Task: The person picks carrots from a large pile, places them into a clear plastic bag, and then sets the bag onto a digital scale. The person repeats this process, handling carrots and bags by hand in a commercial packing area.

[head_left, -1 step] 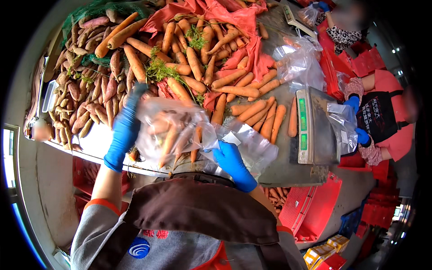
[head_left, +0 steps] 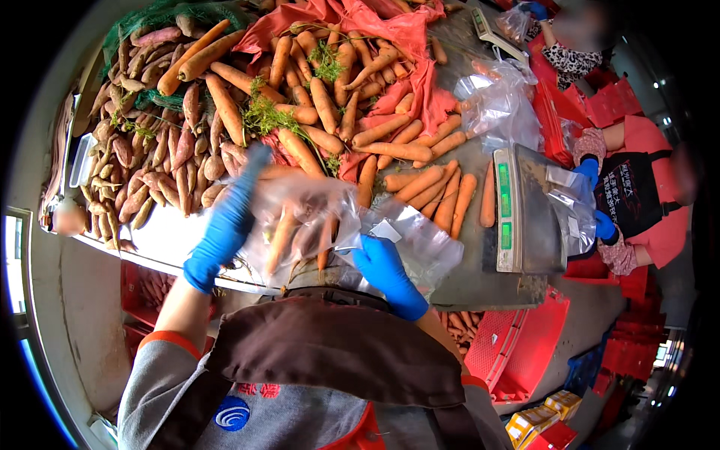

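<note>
My left hand (head_left: 226, 223), blue-gloved and smeared by motion, reaches up beside the upper left of a clear plastic bag (head_left: 304, 217) with carrots showing in or beneath it. My right hand (head_left: 382, 270), also gloved, pinches that bag's right edge near another clear bag (head_left: 425, 241). Loose carrots (head_left: 322, 105) with leafy tops lie above my hands on red mesh sacking (head_left: 345, 16). Several more carrots (head_left: 463, 202) lie to the right of the bags.
Sweet potatoes (head_left: 184, 146) cover the table's left side. A scale (head_left: 506, 247) stands right, before a co-worker (head_left: 634, 187) holding a bag with gloved hands. Another co-worker (head_left: 570, 56) is farther back. Red crates (head_left: 517, 349) sit below the table; plastic bags (head_left: 502, 112) lie behind the scale.
My left hand has moved a little to the right, and the bag shifted slightly with it. My right hand stayed almost in place. The co-worker's gloved hands shifted slightly.
</note>
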Demonstrator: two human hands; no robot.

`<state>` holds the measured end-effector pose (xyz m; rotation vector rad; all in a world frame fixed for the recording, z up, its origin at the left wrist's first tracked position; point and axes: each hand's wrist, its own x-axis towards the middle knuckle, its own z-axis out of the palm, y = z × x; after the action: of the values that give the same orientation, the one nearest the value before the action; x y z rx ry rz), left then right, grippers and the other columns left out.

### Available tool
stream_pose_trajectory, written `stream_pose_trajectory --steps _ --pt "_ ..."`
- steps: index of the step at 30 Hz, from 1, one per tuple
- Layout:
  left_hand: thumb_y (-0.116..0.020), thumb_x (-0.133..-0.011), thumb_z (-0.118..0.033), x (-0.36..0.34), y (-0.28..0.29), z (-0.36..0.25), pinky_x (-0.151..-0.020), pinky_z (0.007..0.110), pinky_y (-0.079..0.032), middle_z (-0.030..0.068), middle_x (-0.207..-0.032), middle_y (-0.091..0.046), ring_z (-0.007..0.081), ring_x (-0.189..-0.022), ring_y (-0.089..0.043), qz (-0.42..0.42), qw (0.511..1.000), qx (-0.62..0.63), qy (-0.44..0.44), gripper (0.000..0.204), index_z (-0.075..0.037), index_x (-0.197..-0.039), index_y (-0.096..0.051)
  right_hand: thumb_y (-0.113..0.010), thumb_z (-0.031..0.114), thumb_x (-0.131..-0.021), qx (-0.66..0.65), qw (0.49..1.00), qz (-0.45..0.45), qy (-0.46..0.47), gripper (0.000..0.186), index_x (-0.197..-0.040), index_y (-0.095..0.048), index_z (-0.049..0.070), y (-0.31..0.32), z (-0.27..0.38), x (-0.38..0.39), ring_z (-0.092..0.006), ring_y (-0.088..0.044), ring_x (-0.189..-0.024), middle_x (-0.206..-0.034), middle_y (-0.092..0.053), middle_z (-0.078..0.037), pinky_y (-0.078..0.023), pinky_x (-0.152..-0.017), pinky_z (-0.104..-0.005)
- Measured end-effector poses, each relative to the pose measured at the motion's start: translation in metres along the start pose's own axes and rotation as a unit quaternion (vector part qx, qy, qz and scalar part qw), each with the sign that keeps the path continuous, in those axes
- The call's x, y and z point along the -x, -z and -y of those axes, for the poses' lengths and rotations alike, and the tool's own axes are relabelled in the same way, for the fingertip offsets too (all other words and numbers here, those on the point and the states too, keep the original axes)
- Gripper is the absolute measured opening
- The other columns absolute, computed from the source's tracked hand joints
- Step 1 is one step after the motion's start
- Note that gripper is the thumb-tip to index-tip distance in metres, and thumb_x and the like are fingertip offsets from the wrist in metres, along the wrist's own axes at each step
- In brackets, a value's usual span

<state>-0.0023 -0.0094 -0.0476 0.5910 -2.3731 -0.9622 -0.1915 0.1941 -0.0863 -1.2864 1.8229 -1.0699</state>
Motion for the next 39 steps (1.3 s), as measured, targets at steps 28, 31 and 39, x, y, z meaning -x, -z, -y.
stream_pose_trajectory --steps 28,31,39 --pt "-0.051 -0.081 -0.011 -0.005 0.017 -0.036 -0.090 0.027 -0.040 0.0095 -0.124 -0.051 0.0187 -0.103 -0.053 -0.145 0.858 0.463 0.170 0.056 0.001 -0.133 -0.036 -0.070 0.055 -0.070 -0.327 0.937 0.085 0.089 0.091 -0.135 -0.034 0.003 0.000 0.024 -0.029 -0.0224 -0.029 -0.131 -0.139 -0.034 -0.012 -0.017 -0.109 -0.0365" --pt "-0.054 -0.085 -0.016 0.002 0.000 -0.038 -0.103 0.034 -0.031 0.0115 -0.138 -0.039 0.0219 -0.125 -0.039 -0.092 0.886 0.438 0.123 0.064 -0.005 -0.141 -0.027 -0.064 0.062 -0.072 -0.354 0.923 -0.095 0.118 0.096 -0.136 -0.029 -0.001 0.008 0.000 -0.040 -0.0255 -0.029 -0.131 -0.137 -0.035 -0.014 -0.018 -0.110 -0.0396" --pt "-0.053 -0.088 -0.021 -0.012 -0.041 -0.067 -0.108 0.036 -0.021 0.0102 -0.143 -0.034 0.0236 -0.133 -0.028 0.107 0.954 0.279 0.019 0.061 -0.008 -0.142 -0.027 -0.057 0.009 -0.087 -0.315 0.926 -0.192 -0.083 0.011 -0.094 -0.060 0.001 0.020 0.034 -0.014 -0.0094 -0.056 -0.081 -0.089 -0.063 -0.003 -0.045 -0.075 -0.0228"
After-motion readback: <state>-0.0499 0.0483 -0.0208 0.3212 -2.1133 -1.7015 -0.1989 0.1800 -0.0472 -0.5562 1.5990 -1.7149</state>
